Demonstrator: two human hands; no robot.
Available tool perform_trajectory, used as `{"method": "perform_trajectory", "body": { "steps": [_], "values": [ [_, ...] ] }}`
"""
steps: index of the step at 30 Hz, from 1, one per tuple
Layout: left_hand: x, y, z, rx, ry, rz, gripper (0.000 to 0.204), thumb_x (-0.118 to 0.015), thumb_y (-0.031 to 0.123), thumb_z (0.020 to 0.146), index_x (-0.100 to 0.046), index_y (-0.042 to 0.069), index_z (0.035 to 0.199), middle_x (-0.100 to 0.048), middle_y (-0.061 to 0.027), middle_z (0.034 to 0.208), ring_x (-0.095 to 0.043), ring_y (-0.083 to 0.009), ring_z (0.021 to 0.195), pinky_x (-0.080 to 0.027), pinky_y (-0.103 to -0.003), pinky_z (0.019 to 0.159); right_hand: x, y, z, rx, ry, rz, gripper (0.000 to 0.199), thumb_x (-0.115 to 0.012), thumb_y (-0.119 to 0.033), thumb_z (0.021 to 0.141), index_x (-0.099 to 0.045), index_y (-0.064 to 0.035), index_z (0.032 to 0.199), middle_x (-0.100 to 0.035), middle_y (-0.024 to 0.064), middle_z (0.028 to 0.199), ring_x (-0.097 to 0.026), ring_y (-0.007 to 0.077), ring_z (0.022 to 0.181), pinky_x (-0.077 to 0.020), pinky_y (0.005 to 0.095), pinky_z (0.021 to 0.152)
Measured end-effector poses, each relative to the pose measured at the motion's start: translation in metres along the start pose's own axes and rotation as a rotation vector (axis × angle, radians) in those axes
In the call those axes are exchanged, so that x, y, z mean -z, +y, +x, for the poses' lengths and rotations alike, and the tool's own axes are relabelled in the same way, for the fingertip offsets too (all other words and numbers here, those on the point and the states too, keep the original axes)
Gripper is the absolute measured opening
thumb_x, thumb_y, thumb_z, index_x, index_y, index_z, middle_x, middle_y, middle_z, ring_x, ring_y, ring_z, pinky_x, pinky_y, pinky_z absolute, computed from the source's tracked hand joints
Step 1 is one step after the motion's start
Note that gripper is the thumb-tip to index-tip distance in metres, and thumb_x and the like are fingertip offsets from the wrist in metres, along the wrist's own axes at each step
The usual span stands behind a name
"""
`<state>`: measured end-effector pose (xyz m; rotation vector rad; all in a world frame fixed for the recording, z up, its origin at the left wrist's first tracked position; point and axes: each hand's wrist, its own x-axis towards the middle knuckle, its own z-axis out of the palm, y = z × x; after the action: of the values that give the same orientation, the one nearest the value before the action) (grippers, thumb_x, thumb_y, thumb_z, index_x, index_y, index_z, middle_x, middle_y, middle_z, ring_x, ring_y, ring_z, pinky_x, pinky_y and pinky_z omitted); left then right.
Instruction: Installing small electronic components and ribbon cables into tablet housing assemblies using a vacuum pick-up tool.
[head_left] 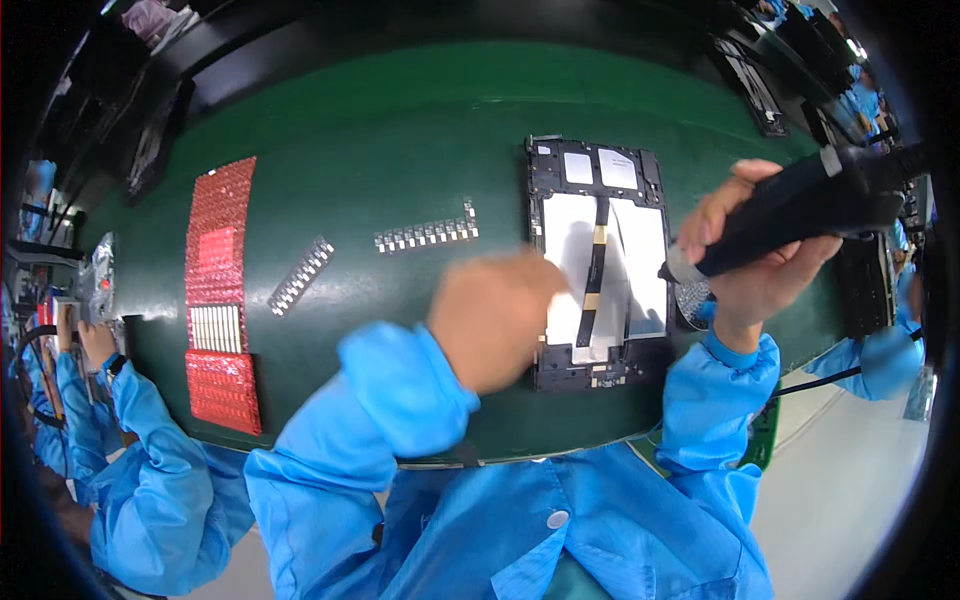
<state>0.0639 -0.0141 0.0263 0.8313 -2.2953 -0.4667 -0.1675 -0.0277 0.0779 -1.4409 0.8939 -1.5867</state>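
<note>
My right hand (770,285) is closed round a thick black electric screwdriver (800,205), held tilted. Its tip points left, by the right edge of an open tablet-like device (645,265). That device lies flat, with a black frame, white inner panels and a dark ribbon strip (594,280) with pale tape down its middle. At the device's left edge is my left hand (495,318), curled and blurred by motion. Its fingertips are turned away, so whatever it holds is hidden. A round dish (694,303) shows partly behind my right wrist.
Small parts lie in two strips, one upper middle (428,236) and one slanted (300,276), on the green mat (350,150). Left of them is a red bubble-wrap pouch (220,390) with a row of pale strips. A co-worker's sleeve (160,470) is at far left.
</note>
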Motion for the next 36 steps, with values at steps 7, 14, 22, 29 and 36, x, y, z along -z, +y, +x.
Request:
{"method": "perform_trajectory", "body": {
  "steps": [7, 14, 22, 29, 36],
  "values": [
    [-0.048, 0.036, -0.030, -0.159, -0.068, 0.195, 0.038, -0.072, 0.018, 0.069, -0.063, 0.000, 0.102, -0.059, -0.0156, 0.115, -0.055, -0.0293, 0.112, -0.041, -0.045, 0.097, 0.018, -0.007, -0.019, 0.015, 0.097, 0.117, 0.086, -0.023, -0.075, 0.084, -0.045, 0.0022, 0.114, -0.055, 0.0102, 0.063, -0.055, 0.0156, 0.049, -0.0471, 0.0277, 0.045],
    [-0.022, -0.082, 0.087, 0.059, -0.012, 0.504, 0.039, -0.068, 0.018, 0.076, -0.058, 0.001, 0.110, -0.058, -0.0162, 0.116, -0.052, -0.0336, 0.113, -0.042, -0.048, 0.093, 0.008, 0.002, -0.035, -0.193, 0.074, 0.237, 0.092, -0.045, -0.079, 0.073, -0.046, 0.0044, 0.111, -0.056, 0.0094, 0.063, -0.056, 0.0148, 0.050, -0.0452, 0.0253, 0.047],
    [0.002, -0.190, 0.130, 0.334, -0.185, 0.642, 0.056, -0.056, 0.011, 0.080, -0.041, 0.006, 0.134, -0.040, -0.0192, 0.138, -0.036, -0.0374, 0.128, -0.032, -0.040, 0.107, 0.006, 0.017, -0.049, -0.161, -0.007, 0.289, 0.077, -0.051, -0.069, 0.079, -0.050, 0.0036, 0.105, -0.057, 0.0101, 0.065, -0.055, 0.0133, 0.051, -0.0451, 0.0254, 0.047],
    [0.049, -0.104, 0.089, 0.365, -0.262, 0.350, 0.044, -0.075, 0.022, 0.070, -0.064, 0.001, 0.107, -0.062, -0.0192, 0.110, -0.062, -0.0293, 0.094, -0.048, -0.036, 0.084, 0.018, 0.020, -0.047, -0.089, 0.028, 0.317, 0.060, -0.050, -0.057, 0.086, -0.051, 0.0018, 0.095, -0.056, 0.0077, 0.067, -0.055, 0.0119, 0.053, -0.0441, 0.0253, 0.047],
    [0.042, -0.069, 0.036, 0.544, -0.297, 0.156, 0.044, -0.086, 0.015, 0.056, -0.067, 0.000, 0.093, -0.061, -0.0085, 0.084, -0.056, -0.0131, 0.065, -0.047, -0.027, 0.061, 0.014, 0.016, -0.039, -0.252, -0.041, 0.213, 0.084, -0.040, -0.077, 0.077, -0.044, -0.0014, 0.113, -0.055, 0.0094, 0.066, -0.053, 0.0143, 0.052, -0.0425, 0.0256, 0.047]
  ]
}}
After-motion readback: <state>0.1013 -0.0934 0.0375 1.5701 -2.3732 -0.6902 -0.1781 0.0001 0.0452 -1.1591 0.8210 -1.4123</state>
